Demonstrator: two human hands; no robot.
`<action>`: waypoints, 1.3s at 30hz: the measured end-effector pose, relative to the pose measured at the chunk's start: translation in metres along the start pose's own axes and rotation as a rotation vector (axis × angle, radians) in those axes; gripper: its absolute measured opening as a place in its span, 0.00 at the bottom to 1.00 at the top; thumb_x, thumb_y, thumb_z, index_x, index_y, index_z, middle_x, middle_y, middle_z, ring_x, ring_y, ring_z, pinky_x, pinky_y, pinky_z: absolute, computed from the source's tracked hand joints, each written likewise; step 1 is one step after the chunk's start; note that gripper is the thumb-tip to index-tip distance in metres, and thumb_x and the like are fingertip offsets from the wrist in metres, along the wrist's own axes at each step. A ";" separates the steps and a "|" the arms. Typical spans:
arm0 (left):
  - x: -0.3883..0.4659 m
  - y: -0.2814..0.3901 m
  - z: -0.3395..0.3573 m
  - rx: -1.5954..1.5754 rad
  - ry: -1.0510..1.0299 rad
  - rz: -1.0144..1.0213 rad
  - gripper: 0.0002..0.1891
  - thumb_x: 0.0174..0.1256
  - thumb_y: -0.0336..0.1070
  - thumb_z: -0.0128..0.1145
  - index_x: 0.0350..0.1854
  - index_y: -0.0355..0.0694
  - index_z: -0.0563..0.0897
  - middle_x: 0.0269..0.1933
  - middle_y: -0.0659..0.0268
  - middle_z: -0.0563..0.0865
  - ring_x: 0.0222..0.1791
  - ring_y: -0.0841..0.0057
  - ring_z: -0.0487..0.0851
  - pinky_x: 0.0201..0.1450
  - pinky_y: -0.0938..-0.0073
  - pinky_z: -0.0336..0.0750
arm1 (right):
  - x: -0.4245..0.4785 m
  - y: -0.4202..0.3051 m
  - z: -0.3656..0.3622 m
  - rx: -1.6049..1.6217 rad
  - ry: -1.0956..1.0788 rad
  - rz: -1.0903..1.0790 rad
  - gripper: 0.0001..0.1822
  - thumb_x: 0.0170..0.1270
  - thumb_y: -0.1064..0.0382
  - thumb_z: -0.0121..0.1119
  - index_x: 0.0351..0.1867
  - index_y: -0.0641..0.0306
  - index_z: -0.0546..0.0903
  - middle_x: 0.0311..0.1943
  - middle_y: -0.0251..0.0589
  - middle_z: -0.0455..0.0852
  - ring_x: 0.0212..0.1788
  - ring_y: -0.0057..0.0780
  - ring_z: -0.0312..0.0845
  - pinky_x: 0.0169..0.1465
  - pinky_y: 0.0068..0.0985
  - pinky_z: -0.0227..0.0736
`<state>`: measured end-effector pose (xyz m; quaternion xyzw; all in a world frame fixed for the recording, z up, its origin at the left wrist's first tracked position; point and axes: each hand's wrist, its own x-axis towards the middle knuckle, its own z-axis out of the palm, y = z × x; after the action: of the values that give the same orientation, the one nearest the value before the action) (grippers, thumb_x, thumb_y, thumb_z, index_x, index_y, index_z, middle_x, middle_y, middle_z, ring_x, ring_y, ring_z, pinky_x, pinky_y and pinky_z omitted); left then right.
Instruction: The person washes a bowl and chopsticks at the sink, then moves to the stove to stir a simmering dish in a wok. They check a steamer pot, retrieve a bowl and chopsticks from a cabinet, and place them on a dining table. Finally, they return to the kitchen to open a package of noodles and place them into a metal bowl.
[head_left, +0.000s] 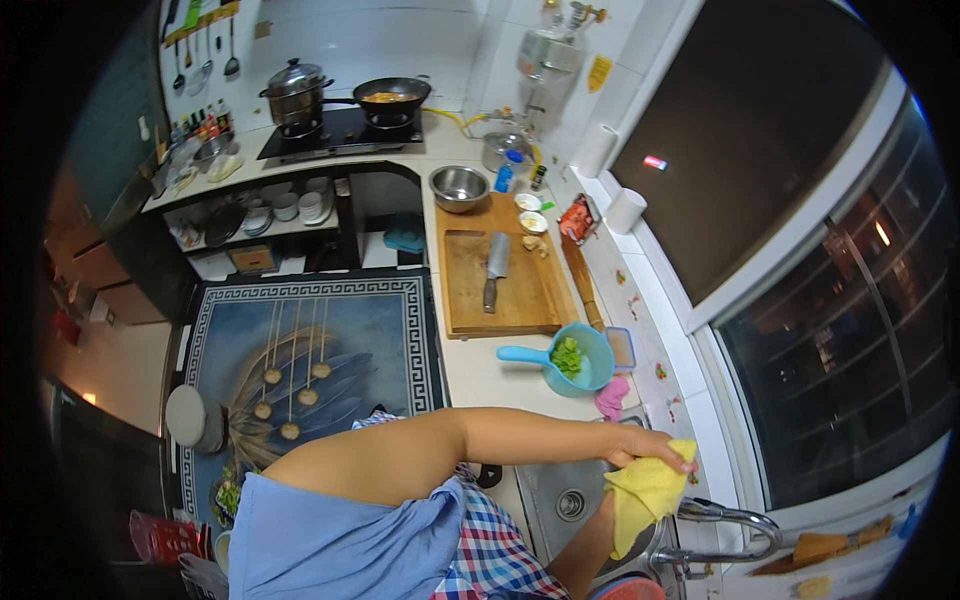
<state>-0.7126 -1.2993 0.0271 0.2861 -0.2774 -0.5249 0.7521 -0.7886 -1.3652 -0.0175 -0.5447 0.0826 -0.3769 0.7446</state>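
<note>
Over the stainless steel sink (544, 495), my left hand (651, 448) grips the upper part of a yellow cloth (646, 487). My right hand is mostly covered by that cloth; only the wrist and forearm show below it, so its fingers are hidden. The cloth hangs in folds near the chrome faucet (720, 517). A pink cloth (613, 397) lies at the sink's far left corner. Beside it stands a light blue plastic dipper (592, 382) with green leaves (568, 358) inside.
A cleaver (496, 270) and ginger (535, 244) lie on a wooden cutting board (465, 300). Beyond are a steel bowl (459, 188) and small white bowls (533, 222). A wok (391, 95) with food and a steamer pot (295, 97) stand on the gas stove (345, 139). A red basin (634, 589) sits by the sink.
</note>
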 end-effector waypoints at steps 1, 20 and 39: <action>-0.001 -0.002 0.000 -0.004 0.087 0.030 0.19 0.59 0.45 0.62 0.45 0.38 0.75 0.37 0.65 0.80 0.36 0.79 0.80 0.37 0.77 0.75 | -0.004 -0.001 0.006 0.036 -0.011 0.005 0.18 0.73 0.55 0.43 0.56 0.63 0.69 0.52 0.39 0.74 0.53 0.32 0.71 0.59 0.29 0.64; -0.017 0.025 0.025 1.718 0.818 0.389 0.34 0.62 0.64 0.45 0.56 0.36 0.69 0.56 0.39 0.70 0.58 0.49 0.69 0.66 0.45 0.51 | -0.042 -0.007 0.054 0.428 -0.018 -0.001 0.22 0.72 0.57 0.42 0.64 0.63 0.63 0.61 0.40 0.69 0.62 0.31 0.64 0.66 0.29 0.56; -0.022 -0.075 0.029 -0.054 0.051 0.036 0.28 0.72 0.42 0.39 0.68 0.29 0.54 0.67 0.51 0.65 0.68 0.64 0.61 0.69 0.69 0.57 | -0.019 0.046 -0.074 0.718 0.008 0.127 0.23 0.70 0.51 0.44 0.60 0.62 0.68 0.56 0.40 0.75 0.57 0.31 0.71 0.63 0.31 0.63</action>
<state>-0.7869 -1.3040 -0.0098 0.2739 -0.2492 -0.5109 0.7758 -0.8196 -1.4028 -0.0919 -0.2408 -0.0185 -0.3372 0.9099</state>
